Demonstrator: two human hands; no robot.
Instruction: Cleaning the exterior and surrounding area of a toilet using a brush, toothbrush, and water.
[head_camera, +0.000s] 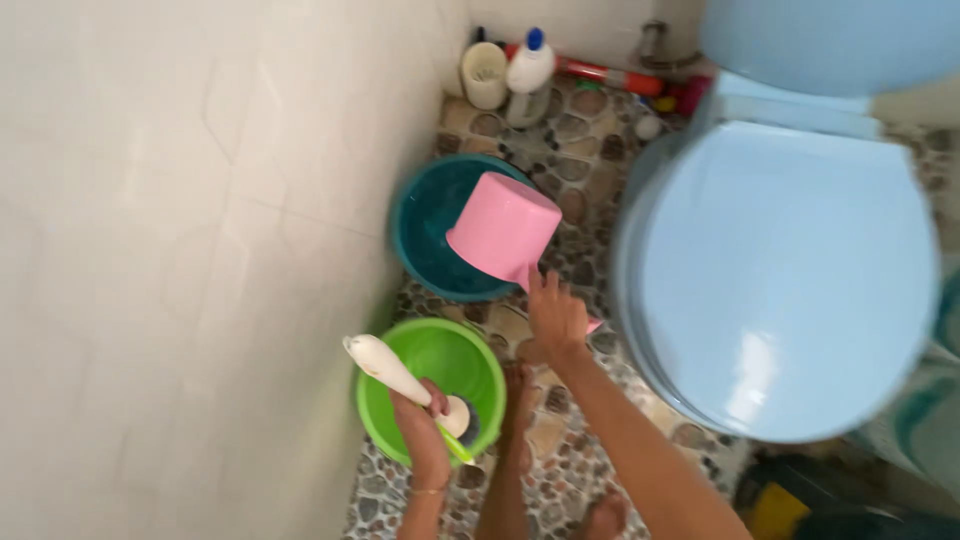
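Hard against the white tiled wall (150, 250), the left hand (422, 432) is clenched around a white-handled brush (400, 378) held over the rim of the green bucket (400, 420). Just right of it, the right hand (556, 318) grasps the handle of a pink dipper (503, 227) tilted over the teal basin (425, 240). Only a narrow strip of pebble floor (570, 170) separates these from the pale blue toilet (790, 280).

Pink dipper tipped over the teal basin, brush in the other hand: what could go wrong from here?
1. The pink dipper is tilted mouth-down above the teal basin; anything poured may splash onto the pebble floor and make it slippery near the bare foot.
2. The right hand holds only the dipper's handle, so that grip could slip.
3. The left hand holds the white-handled brush over the green bucket; it may drip.
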